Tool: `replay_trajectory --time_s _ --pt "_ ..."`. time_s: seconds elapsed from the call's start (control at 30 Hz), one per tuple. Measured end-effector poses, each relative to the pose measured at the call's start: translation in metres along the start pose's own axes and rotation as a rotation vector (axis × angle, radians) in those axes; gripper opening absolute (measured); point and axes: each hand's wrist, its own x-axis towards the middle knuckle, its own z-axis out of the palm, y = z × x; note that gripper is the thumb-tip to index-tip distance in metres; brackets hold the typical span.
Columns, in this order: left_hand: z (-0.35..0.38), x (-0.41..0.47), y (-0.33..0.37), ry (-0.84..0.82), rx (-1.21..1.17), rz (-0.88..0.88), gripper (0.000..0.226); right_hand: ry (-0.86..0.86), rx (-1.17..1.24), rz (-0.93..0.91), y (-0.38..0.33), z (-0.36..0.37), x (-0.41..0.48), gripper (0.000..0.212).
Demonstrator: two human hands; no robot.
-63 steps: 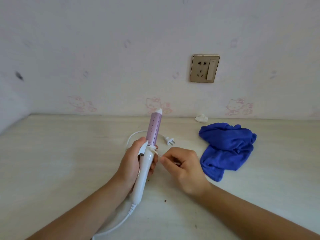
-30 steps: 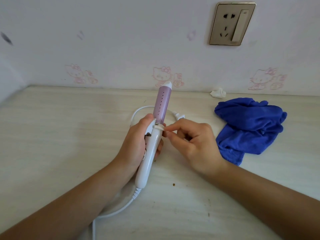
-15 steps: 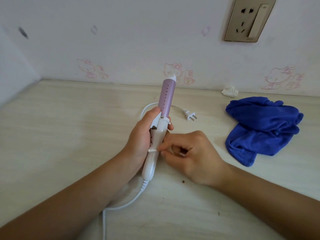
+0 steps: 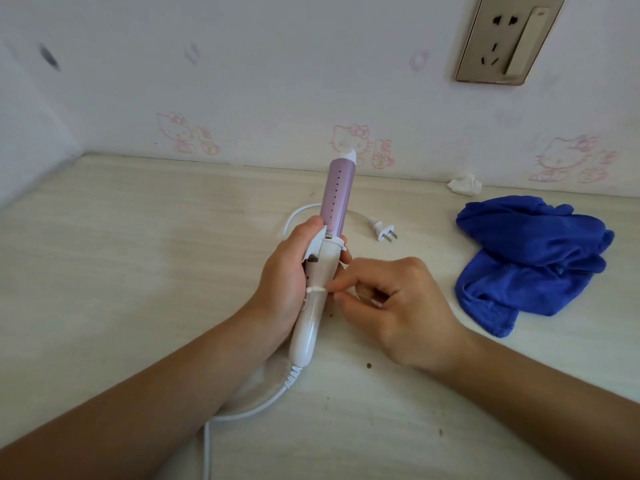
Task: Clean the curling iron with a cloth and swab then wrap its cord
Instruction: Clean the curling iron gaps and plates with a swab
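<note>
Curling iron (image 4: 334, 199) above pale wooden table (image 4: 138, 237)
Left hand (image 4: 284, 282) grips it, right hand (image 4: 398, 306) pinches a swab (image 4: 317, 289); socket (image 4: 509, 39) upper right.

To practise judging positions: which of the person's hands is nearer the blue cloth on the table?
Right. The right hand, pinching the swab, is next to the blue cloth without touching it; the left hand grips the curling iron farther away.
</note>
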Motion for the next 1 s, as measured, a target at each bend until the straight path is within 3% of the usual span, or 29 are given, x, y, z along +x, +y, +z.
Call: replay_trajectory --time_s 0.13,0.37,0.6,0.83,1.0 --pt "0.001 0.000 0.000 -0.021 -0.063 -0.008 0.041 -0.215 0.013 -0.068 -0.007 0.010 -0.013 0.014" --pt "0.002 -0.001 0.001 0.071 -0.004 0.015 0.043 -0.051 0.082 0.011 0.003 -0.004 0.009 0.022" --pt "0.002 -0.001 -0.002 -0.015 -0.109 -0.023 0.041 -0.318 -0.055 -0.152 -0.006 0.003 -0.011 0.017" --pt "0.001 0.000 -0.006 0.040 -0.052 0.063 0.045 -0.006 -0.070 -0.135 0.006 -0.001 0.003 0.012" --pt "-0.003 0.000 -0.002 -0.045 0.016 0.061 0.052 -0.315 -0.114 -0.275 -0.010 0.007 -0.019 0.024"
